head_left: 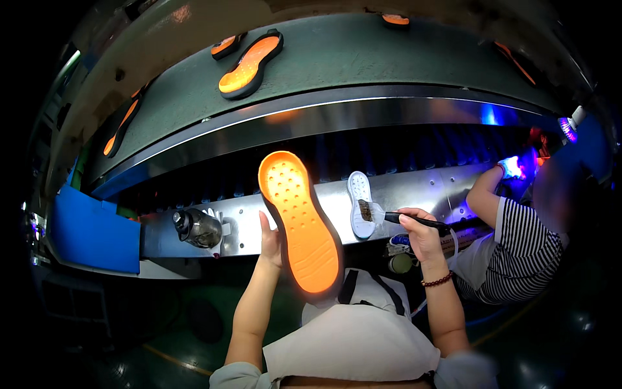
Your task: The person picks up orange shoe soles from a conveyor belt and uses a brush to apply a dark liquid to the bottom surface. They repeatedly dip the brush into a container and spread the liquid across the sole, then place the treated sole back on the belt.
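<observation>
My left hand (271, 243) is closed on the edge of a shoe sole (301, 223), orange inside with a dark rim, held up with its hollow side toward me. Part of the hand is hidden behind it. In my right hand (424, 236) is a brush (389, 216) with a black handle, its brown bristles pointing left. A thin clear tube (455, 246) hangs by the handle. Behind the bristles, a small white sole (360, 220) rests on the metal ledge (421, 188); whether the bristles touch it I cannot tell.
Beyond the ledge, a green conveyor belt (324, 55) carries several orange-and-black soles (253, 65). A dark bottle (197, 228) stands left on the ledge, near a blue panel (91, 227). To the right, a person in a striped top (528, 256) works under bluish light.
</observation>
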Motion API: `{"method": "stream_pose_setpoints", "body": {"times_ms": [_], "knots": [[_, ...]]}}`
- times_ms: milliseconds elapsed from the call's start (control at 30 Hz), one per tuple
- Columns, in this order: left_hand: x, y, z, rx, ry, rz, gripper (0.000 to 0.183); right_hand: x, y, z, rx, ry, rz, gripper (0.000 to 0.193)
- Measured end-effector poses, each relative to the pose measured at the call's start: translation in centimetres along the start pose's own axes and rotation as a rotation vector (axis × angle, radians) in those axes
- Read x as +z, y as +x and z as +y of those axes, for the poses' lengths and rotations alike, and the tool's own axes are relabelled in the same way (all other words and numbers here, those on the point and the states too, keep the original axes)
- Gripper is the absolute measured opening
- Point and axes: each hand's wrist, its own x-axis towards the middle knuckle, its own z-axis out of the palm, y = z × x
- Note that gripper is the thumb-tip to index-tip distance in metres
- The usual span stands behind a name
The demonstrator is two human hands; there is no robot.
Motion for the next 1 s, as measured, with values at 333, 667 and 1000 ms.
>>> {"method": "stream_pose_setpoints", "body": {"times_ms": [333,667,1000], "knots": [[3.3,5.1,-2.9,0.055,0.030,-0.004,0.080,3.3,0.5,-4.6,0.037,0.025,-0.256,0.020],[5.2,7.3,-4.4,0.118,0.101,-0.016,0.077,5.5,5.6,-4.0,0.015,-0.047,-0.295,0.020],[5.6,7.5,-5.3,0.091,0.200,0.014,0.078,8.7,8.9,-5.7,-0.149,-0.351,-0.368,0.015]]}}
